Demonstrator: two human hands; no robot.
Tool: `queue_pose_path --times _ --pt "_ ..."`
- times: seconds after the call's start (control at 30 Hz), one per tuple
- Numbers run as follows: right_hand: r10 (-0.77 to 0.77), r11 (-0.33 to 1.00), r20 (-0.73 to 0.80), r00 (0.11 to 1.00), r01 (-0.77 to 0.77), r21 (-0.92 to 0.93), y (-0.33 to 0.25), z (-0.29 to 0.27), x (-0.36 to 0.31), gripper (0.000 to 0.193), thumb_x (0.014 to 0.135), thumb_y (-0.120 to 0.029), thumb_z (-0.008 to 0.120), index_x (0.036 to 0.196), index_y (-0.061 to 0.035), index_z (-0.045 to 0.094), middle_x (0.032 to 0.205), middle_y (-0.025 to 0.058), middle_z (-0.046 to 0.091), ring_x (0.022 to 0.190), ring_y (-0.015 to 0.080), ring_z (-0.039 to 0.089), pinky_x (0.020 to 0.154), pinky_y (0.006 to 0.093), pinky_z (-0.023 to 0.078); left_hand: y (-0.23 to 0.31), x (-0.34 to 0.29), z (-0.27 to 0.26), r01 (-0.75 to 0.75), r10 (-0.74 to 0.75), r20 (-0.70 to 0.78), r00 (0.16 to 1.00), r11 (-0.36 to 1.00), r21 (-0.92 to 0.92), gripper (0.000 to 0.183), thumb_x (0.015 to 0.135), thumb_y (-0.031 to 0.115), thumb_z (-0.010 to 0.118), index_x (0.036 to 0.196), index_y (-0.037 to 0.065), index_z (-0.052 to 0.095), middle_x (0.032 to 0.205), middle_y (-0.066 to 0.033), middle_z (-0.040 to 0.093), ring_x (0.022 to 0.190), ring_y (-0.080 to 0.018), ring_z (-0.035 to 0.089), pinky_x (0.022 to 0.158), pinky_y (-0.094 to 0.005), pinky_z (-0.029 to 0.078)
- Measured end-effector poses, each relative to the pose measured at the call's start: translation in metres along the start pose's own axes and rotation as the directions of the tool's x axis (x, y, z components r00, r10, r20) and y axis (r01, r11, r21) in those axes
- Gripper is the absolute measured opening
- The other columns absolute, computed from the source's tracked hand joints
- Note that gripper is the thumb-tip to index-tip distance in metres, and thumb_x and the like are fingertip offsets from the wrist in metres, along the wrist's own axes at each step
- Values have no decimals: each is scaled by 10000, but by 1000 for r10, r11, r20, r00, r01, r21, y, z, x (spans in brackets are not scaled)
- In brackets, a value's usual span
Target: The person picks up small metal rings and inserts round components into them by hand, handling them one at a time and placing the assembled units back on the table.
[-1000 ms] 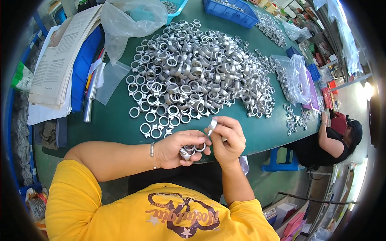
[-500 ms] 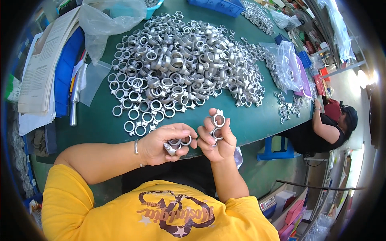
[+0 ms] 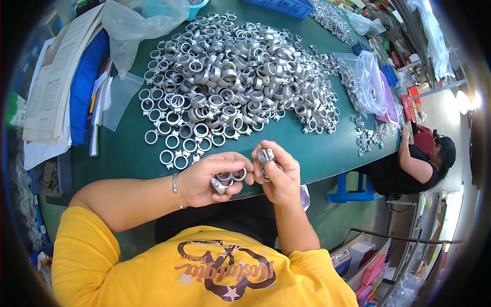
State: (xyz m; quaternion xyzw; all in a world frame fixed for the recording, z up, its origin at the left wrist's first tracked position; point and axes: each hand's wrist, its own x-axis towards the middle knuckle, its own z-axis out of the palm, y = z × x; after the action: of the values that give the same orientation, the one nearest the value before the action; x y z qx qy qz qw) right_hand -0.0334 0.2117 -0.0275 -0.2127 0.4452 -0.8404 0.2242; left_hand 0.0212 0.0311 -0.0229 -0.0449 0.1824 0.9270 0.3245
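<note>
My left hand (image 3: 207,179) is closed round several silver metal rings (image 3: 223,178), one of them poking out near the fingertips. Close beside it, my right hand (image 3: 281,176) grips a couple of similar metal rings (image 3: 265,156) between thumb and fingers. The fingertips of the two hands almost meet, just off the table's near edge. Beyond them a large heap of grey metal rings (image 3: 230,71), each with a small lug, spreads over the green table (image 3: 286,143). Some loose rings (image 3: 174,159) lie just ahead of my left hand.
Papers (image 3: 61,77), a blue tray (image 3: 88,87) and a metal rod (image 3: 95,123) lie at the left. Plastic bags (image 3: 369,82) and smaller piles of parts (image 3: 365,135) are at the right. A person (image 3: 424,161) sits there by a blue stool (image 3: 355,189).
My right hand has turned, bringing its thumb in front and tilting its rings. Its fingers have come closer to my left hand, which has barely moved.
</note>
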Motion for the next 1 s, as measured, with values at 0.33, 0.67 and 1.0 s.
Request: queue_pose_path --times 0.33,0.67,1.0 --pt "84 991 -84 993 -75 112 1 8 -4 329 873 -77 562 1187 8 515 989 108 561 710 129 513 538 223 406 11 -2 17 -391 410 -148 900 909 140 123 894 117 494 982 36 523 854 -105 570 552 -96 513 367 -193 351" --pt "538 603 -118 835 -283 746 20 58 3 346 924 -377 369 1120 -137 524 1059 51 569 993 193 541 878 350 433 11 3 32 -312 477 696 537 -654 689 120 631 130 689 718 110 610 905 -37 584 852 -238 548 855 -437 379" --pt "340 641 -267 902 -15 767 -51 -23 -75 249 854 -281 484 1046 -184 610 1044 108 559 763 195 488 508 288 400 -12 -4 19 -665 295 789 539 -425 614 145 696 18 688 822 39 619 837 -71 611 710 -229 591 637 -325 465"
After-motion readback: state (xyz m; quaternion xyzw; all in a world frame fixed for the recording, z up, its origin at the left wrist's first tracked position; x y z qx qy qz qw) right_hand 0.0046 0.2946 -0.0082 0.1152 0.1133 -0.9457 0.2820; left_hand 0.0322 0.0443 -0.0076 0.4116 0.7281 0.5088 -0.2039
